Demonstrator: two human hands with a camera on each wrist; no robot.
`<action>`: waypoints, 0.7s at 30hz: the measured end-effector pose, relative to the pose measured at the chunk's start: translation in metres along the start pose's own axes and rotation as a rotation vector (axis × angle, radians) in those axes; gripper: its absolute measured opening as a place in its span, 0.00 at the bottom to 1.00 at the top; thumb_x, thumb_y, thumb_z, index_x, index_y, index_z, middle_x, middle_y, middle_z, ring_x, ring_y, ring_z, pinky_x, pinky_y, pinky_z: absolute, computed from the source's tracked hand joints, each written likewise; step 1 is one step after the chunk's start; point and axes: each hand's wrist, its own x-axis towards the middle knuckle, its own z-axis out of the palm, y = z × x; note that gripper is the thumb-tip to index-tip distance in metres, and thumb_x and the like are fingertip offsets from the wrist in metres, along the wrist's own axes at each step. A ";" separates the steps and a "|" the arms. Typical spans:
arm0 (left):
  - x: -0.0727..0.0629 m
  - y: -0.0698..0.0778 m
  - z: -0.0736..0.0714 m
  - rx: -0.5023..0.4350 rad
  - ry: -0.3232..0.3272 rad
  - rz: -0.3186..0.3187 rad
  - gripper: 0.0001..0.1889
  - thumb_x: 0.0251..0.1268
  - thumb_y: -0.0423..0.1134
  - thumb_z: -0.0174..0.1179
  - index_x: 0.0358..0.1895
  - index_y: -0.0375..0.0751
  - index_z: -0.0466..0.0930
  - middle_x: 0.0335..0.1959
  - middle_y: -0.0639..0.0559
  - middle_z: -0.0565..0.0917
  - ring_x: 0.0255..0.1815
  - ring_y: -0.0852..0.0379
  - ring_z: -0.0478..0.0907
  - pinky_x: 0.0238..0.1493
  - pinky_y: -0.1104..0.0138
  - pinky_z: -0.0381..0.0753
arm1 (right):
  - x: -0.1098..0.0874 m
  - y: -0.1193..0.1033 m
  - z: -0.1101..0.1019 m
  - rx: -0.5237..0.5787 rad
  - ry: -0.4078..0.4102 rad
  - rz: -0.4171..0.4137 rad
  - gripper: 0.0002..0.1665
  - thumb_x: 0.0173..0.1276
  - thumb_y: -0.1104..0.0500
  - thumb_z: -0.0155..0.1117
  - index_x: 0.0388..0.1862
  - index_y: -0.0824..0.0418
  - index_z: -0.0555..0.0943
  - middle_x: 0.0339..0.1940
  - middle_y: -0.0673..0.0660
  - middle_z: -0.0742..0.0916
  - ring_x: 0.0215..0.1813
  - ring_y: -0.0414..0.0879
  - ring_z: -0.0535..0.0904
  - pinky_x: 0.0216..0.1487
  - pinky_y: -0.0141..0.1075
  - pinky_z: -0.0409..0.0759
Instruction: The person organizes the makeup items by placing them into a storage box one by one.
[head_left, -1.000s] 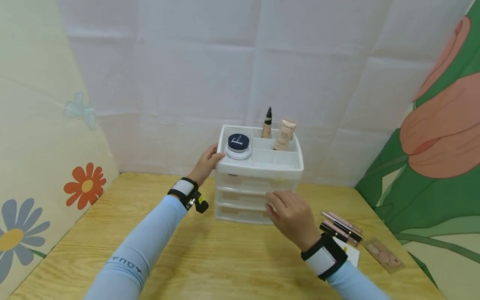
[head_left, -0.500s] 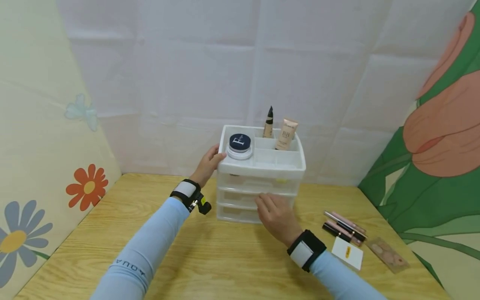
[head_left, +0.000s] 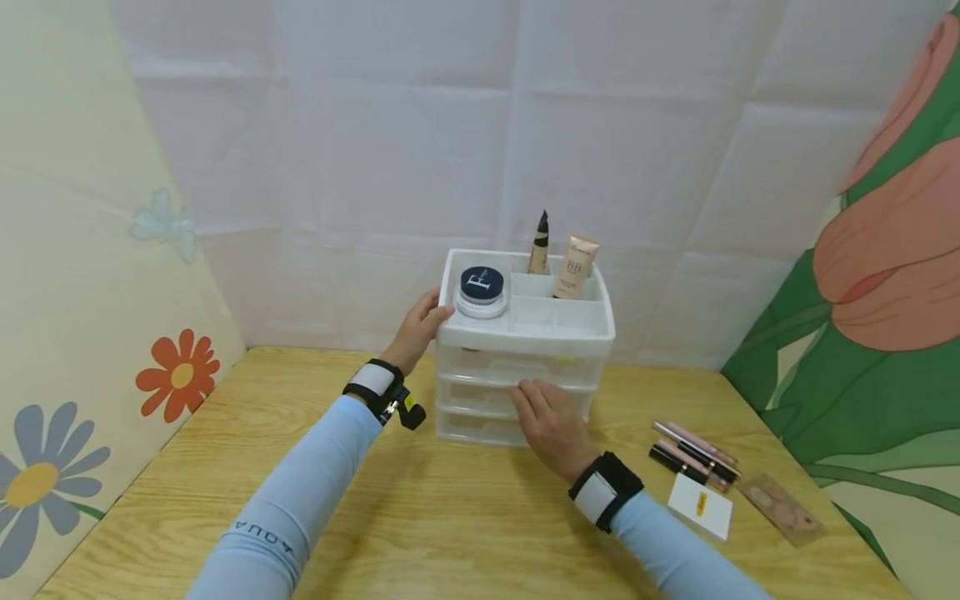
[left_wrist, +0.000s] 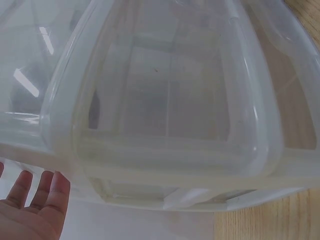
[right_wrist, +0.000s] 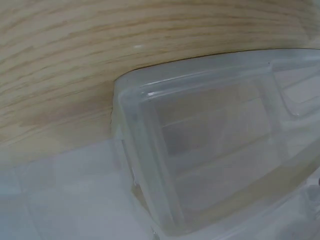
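Note:
A white plastic drawer organizer (head_left: 525,340) with several clear drawers stands at the back middle of the table. My left hand (head_left: 414,332) holds its upper left side, the thumb at the front corner and the fingers along the side wall, as the left wrist view also shows. My right hand (head_left: 553,427) has its bent fingers at the front of the middle drawer (head_left: 480,397), around the handle area; the exact contact is hidden. In the top tray sit a round dark-lidded powder jar (head_left: 482,285), a BB cream tube (head_left: 577,267) and a black-tipped beige tube (head_left: 539,243).
On the wooden table (head_left: 450,533) at right lie several cosmetic tubes (head_left: 693,454), a white card (head_left: 701,505) with a yellow mark, and a flat palette (head_left: 782,508). A white cloth (head_left: 360,167) hangs behind, with floral panels (head_left: 885,283) at the sides.
My right hand has moved left along the drawer front, then stayed nearly still. My left hand keeps its place on the organizer. The view has shifted slightly.

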 end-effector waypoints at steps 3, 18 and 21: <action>0.000 0.000 0.000 0.003 0.000 0.000 0.31 0.72 0.42 0.47 0.74 0.35 0.55 0.69 0.36 0.65 0.64 0.42 0.67 0.61 0.51 0.70 | 0.000 0.000 0.000 -0.003 -0.013 0.006 0.18 0.76 0.70 0.36 0.46 0.73 0.77 0.41 0.64 0.79 0.42 0.55 0.77 0.43 0.42 0.79; 0.001 0.001 -0.003 0.006 0.003 -0.014 0.31 0.73 0.41 0.46 0.75 0.35 0.54 0.69 0.37 0.65 0.65 0.42 0.67 0.62 0.51 0.69 | 0.005 -0.001 0.001 -0.036 -0.033 0.013 0.20 0.77 0.70 0.33 0.46 0.72 0.77 0.40 0.63 0.80 0.41 0.54 0.77 0.44 0.41 0.79; -0.002 0.005 -0.003 -0.002 -0.005 -0.014 0.30 0.73 0.41 0.46 0.75 0.34 0.53 0.70 0.36 0.64 0.65 0.42 0.66 0.63 0.51 0.69 | 0.005 -0.003 -0.002 -0.026 -0.044 0.021 0.22 0.77 0.69 0.32 0.47 0.72 0.78 0.40 0.63 0.80 0.41 0.54 0.77 0.44 0.42 0.79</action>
